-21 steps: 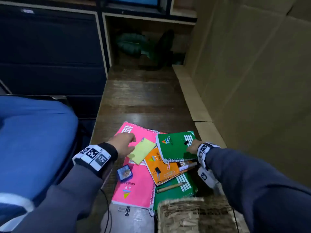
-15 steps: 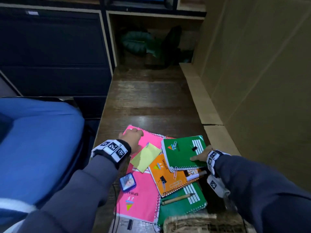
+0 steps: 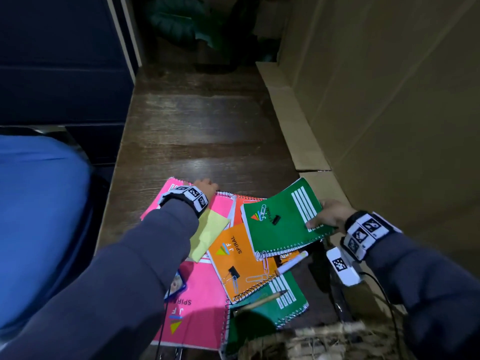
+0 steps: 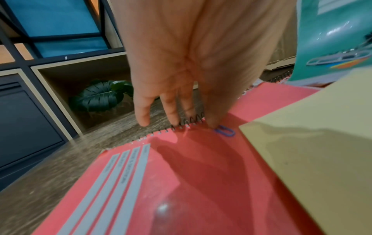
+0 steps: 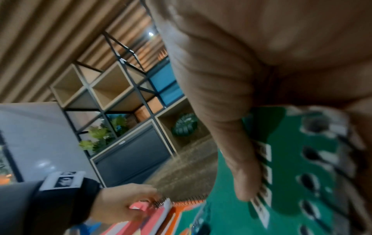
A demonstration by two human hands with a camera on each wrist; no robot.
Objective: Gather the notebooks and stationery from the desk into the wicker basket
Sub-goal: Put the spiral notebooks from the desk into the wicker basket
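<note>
A pile of spiral notebooks lies on the wooden desk (image 3: 197,120). My left hand (image 3: 205,185) reaches to the far spiral edge of the big pink notebook (image 3: 197,307) and pinches it, fingers over the coil, thumb on the cover beside a blue paper clip (image 4: 224,131). My right hand (image 3: 330,216) grips the right edge of the top green notebook (image 3: 283,216), thumb on its cover, and holds it tilted above the pile. Under it lie an orange notebook (image 3: 233,258), a second green notebook (image 3: 272,307), a yellow sticky pad (image 3: 210,229), a pencil (image 3: 262,301) and a white marker (image 3: 292,262). The wicker basket (image 3: 311,341) stands nearest me.
A binder clip (image 3: 233,271) and paper clips sit on the orange cover. A small blue item (image 3: 176,284) lies on the pink one. Cardboard sheets (image 3: 389,100) wall the right side. A blue chair (image 3: 39,216) is at the left, shelving with a plant (image 3: 176,22) at the back.
My left hand has slid forward from the yellow pad to the pink notebook's far spiral edge. My right hand has taken the top green notebook's edge and tilted it up to the right.
</note>
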